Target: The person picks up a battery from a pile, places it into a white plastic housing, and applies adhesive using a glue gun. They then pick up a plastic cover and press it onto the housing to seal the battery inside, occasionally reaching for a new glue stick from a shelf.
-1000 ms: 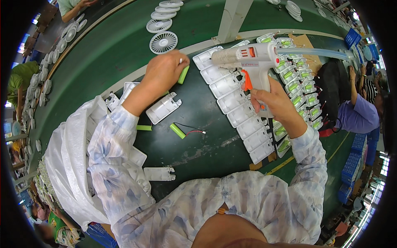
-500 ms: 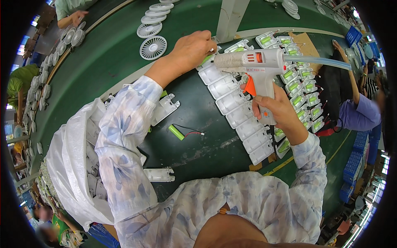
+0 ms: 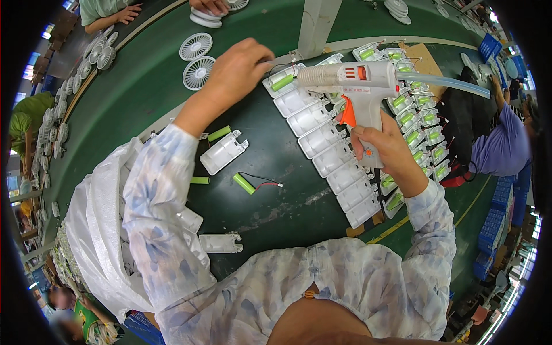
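Observation:
My right hand (image 3: 384, 146) grips a white hot glue gun (image 3: 368, 95) with an orange trigger and a clear glue stick out its back. Its nozzle points left, over the far end of a row of white plastic housings (image 3: 318, 141). In the farthest housing of that row lies a green battery cell (image 3: 282, 83) with thin wires. Beside it, my left hand (image 3: 238, 69) hovers with curled fingers near the wires; what they hold, if anything, is hidden. Nearer to me, a loose green battery (image 3: 244, 183) with black and red leads rests on the dark green table.
Housings with batteries (image 3: 411, 121) stand in rows on the right. A white sack (image 3: 98, 230) of housings is at left, with loose housings (image 3: 223, 153) and batteries beside it. White fan grilles (image 3: 199, 72) lie on the green belt beyond. A metal post (image 3: 318, 29) rises at the far edge; co-workers surround the tables.
My left hand has drawn back leftward from the far housing, uncovering its battery. The glue gun has barely moved. The grilles have shifted leftward, and another person's hand has come onto them.

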Demonstrator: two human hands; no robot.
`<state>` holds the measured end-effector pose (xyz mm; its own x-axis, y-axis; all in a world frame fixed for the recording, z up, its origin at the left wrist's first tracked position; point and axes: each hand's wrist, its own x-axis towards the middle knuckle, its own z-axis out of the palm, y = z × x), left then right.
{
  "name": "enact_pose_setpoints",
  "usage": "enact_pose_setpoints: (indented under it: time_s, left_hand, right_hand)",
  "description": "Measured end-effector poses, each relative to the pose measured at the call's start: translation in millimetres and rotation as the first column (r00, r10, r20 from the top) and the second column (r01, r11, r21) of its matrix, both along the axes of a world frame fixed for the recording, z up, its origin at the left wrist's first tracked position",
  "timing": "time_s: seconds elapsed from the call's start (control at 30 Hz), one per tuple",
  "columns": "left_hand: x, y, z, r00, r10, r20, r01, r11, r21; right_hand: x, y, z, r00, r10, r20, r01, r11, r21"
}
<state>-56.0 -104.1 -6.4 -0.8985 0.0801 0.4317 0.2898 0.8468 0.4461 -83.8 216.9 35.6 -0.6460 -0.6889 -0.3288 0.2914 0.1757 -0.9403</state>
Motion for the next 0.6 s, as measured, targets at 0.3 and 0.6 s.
enact_pose_setpoints:
  time_s: [0.3,0.6]
  left_hand:
    - [51,-47,-3,0.956,0.22,0.193,-0.232,0.972,0.041]
    - [76,-81,-7,0.617,0.7,0.36,-0.534,0.708,-0.462]
  right_hand:
    - [-7,-11,-6,1.0,0.001,-0.007,-0.001,1.0,-0.002]
    - [0,-5,-2,0.998,0.01,-0.057,-0.008,1.0,0.025]
